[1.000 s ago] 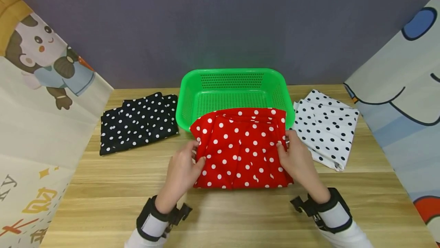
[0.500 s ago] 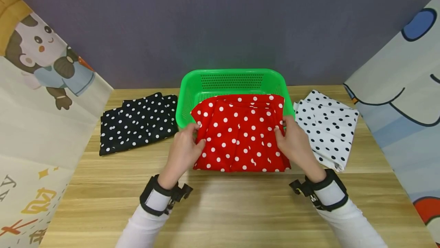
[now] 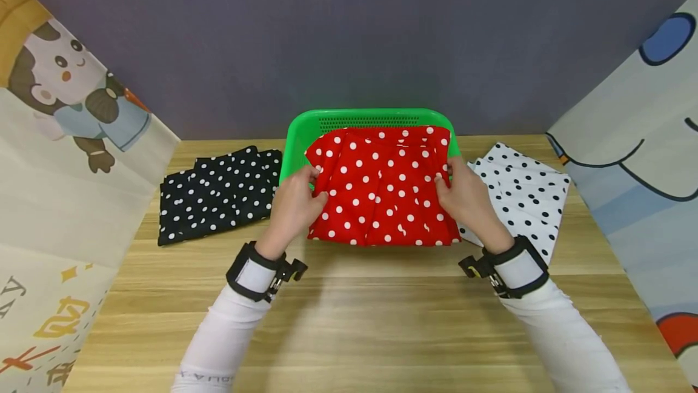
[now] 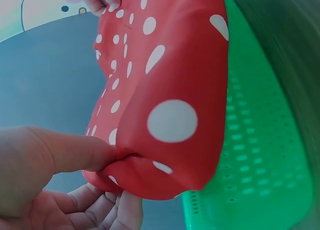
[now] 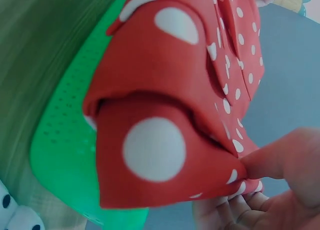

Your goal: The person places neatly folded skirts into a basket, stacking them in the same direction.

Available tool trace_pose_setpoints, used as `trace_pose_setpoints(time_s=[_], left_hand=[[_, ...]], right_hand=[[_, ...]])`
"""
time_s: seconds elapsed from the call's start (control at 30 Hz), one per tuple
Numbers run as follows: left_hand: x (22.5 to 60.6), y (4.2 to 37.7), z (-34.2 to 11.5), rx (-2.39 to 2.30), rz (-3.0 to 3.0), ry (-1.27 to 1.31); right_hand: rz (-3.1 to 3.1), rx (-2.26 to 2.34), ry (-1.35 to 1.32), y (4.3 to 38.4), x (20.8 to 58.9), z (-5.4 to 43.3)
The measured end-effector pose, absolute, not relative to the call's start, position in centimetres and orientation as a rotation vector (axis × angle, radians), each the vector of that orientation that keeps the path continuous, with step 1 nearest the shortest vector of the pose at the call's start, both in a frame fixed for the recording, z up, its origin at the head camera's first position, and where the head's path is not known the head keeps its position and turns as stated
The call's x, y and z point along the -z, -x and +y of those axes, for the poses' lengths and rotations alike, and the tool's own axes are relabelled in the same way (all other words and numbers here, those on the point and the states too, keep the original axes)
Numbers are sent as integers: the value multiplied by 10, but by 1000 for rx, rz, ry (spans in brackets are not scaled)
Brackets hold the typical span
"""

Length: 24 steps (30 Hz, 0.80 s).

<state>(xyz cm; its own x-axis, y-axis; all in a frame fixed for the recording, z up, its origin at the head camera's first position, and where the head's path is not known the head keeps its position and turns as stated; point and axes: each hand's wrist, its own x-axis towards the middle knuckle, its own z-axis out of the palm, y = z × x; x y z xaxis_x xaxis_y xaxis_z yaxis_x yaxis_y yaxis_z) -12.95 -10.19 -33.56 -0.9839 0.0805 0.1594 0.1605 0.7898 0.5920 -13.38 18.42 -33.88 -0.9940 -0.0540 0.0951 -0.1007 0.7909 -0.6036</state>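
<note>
A folded red cloth with white polka dots (image 3: 382, 190) is held up between both hands, covering most of a green plastic basket (image 3: 297, 148) behind and below it. The left hand (image 3: 294, 202) pinches the cloth's left edge, its thumb on top and fingers underneath, as the left wrist view shows. On the opposite edge, the right hand (image 3: 469, 196) pinches in the same way. Loose folds of the cloth (image 5: 150, 89) show in the right wrist view, with the basket's perforated side (image 5: 60, 135) beyond them. The basket's front rim is hidden by the cloth.
To the basket's left lies a folded black cloth with white dots (image 3: 220, 196). A folded white cloth with black dots (image 3: 523, 193) lies on the right, partly behind the right hand. A dark wall (image 3: 371, 36) rises behind the wooden table (image 3: 382, 332).
Both hands have moved forward, away from the body, carrying the red cloth from in front of the basket to over it. More of the basket is now covered; the black and white cloths stayed put.
</note>
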Motion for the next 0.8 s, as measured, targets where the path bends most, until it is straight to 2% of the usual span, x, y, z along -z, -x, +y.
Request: trace_pose_setpoints(time_s=[0.43, 0.8], left_hand=[[316, 167, -101, 931, -2898, 197], [310, 192, -101, 932, -2901, 188]], right_hand=[[-2902, -892, -187, 171, 326, 186], [-2981, -901, -119, 198, 315, 182]])
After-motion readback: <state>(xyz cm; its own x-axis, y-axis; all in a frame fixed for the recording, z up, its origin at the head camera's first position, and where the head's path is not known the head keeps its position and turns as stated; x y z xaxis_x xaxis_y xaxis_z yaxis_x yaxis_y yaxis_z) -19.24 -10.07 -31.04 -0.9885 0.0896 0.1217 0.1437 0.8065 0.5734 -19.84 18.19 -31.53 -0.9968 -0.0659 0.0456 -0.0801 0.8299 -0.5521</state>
